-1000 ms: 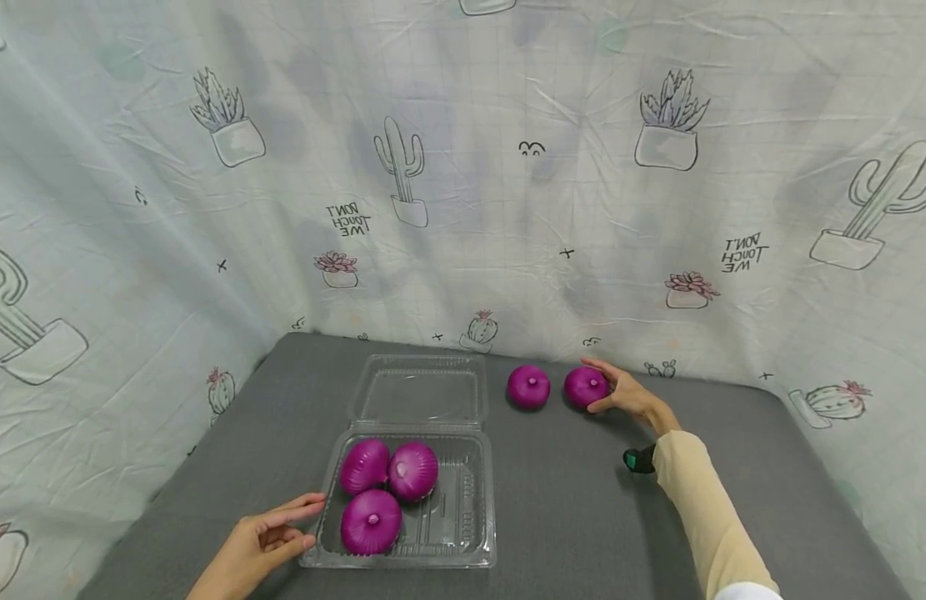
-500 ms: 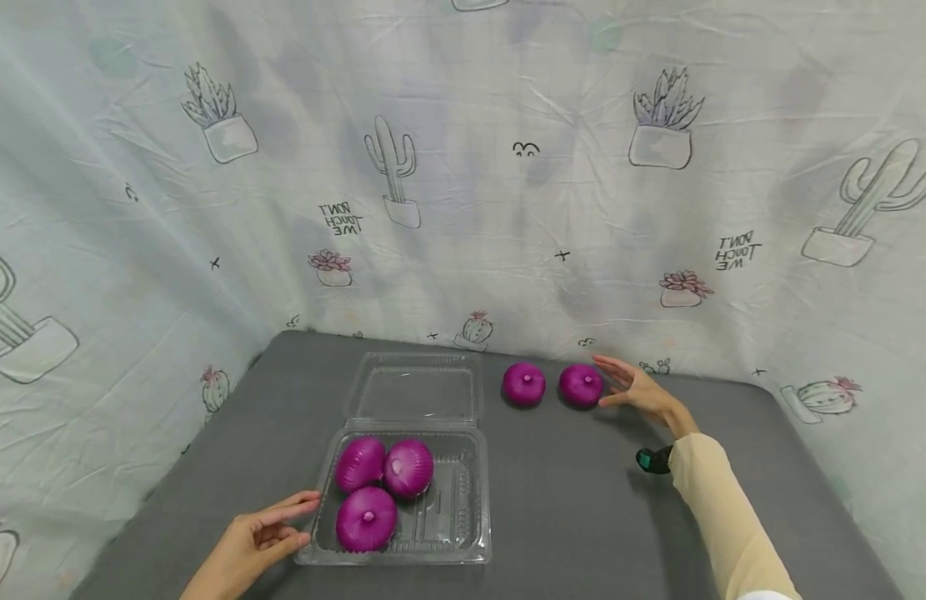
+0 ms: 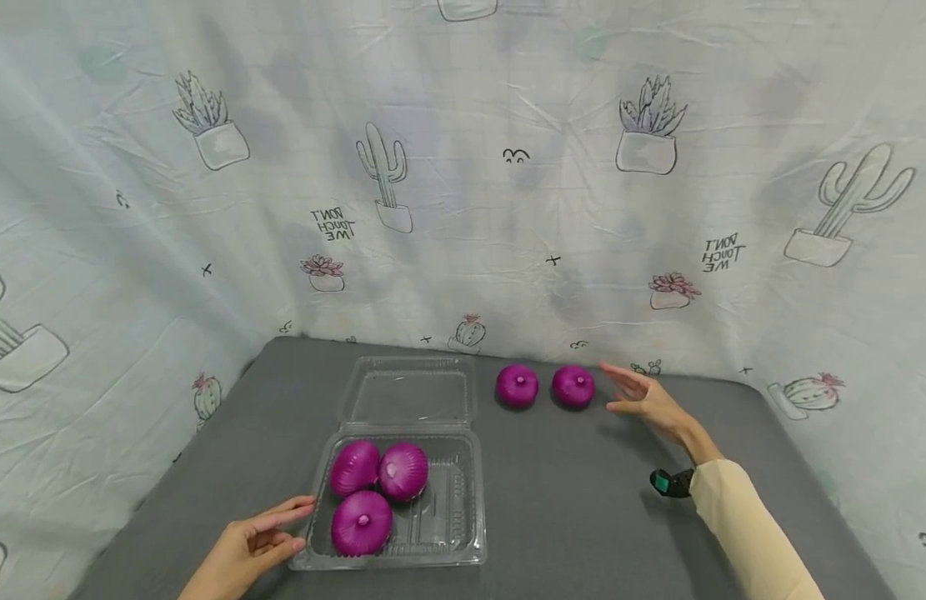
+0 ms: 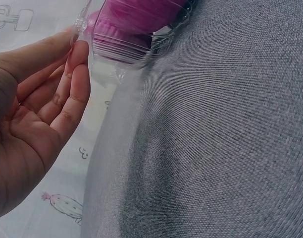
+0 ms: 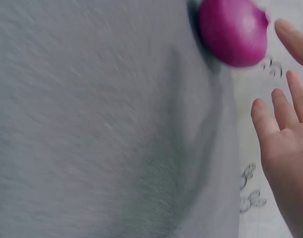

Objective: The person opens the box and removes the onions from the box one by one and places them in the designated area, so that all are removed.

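Observation:
A clear plastic clamshell container [image 3: 473, 500] lies with its lid [image 3: 410, 392] folded back on the grey table. Three purple onions [image 3: 362, 522] sit in the left part of its base. Index finger and thumb of my left hand [image 3: 245, 546] rest spread apart at the container's left rim. In the left wrist view, that hand [image 4: 37, 104] has its thumb tip right at the plastic edge. Farther back stand two more onions, one to the left [image 3: 518, 387] and one to the right [image 3: 573, 387]. Beside the right one, my right hand [image 3: 653, 408] hovers with spread fingers, holding nothing.
Behind the grey table [image 3: 560, 492] hangs a pale curtain [image 3: 463, 183] printed with cacti, which also runs along the left and right sides. A black wrist device [image 3: 671, 483] with a green patch hangs at my right wrist, below the cream sleeve [image 3: 748, 525].
My right hand has let go of the right rear onion and drawn away to the right. That onion stays in place; the left hand remains at the rim. The head view has shifted slightly.

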The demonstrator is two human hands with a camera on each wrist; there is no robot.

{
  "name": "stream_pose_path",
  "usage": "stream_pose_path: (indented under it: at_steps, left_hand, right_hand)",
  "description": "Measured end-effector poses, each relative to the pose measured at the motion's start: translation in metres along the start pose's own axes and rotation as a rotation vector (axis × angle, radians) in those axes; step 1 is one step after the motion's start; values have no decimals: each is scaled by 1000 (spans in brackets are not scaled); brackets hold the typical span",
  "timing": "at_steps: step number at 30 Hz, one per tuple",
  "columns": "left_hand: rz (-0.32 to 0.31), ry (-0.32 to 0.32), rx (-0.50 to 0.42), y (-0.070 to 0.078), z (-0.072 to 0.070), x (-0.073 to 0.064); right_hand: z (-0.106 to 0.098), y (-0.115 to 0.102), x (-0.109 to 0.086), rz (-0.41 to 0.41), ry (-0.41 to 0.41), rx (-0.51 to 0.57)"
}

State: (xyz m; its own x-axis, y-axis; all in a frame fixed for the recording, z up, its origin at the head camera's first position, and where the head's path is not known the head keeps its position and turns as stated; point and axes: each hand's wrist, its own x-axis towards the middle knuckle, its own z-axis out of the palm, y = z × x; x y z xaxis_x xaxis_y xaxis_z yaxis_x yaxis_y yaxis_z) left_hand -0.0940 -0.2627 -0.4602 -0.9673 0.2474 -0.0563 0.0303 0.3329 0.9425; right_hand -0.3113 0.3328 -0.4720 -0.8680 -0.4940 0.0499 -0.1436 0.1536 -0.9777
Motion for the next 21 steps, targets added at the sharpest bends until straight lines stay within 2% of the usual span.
stream_pose_path:
  at_steps: [6,14,21]
  left_hand:
    - [-22,-1,-10,-2,0,0]
    - [120,1,31,-5,1,-2]
    - [84,-8,55,-4,1,-1]
  right_hand:
    - [25,-11,-13,-111,-142,106]
    - [66,-29,-24,-121,-287,233]
    - [98,-37,-37,-112,-390,348]
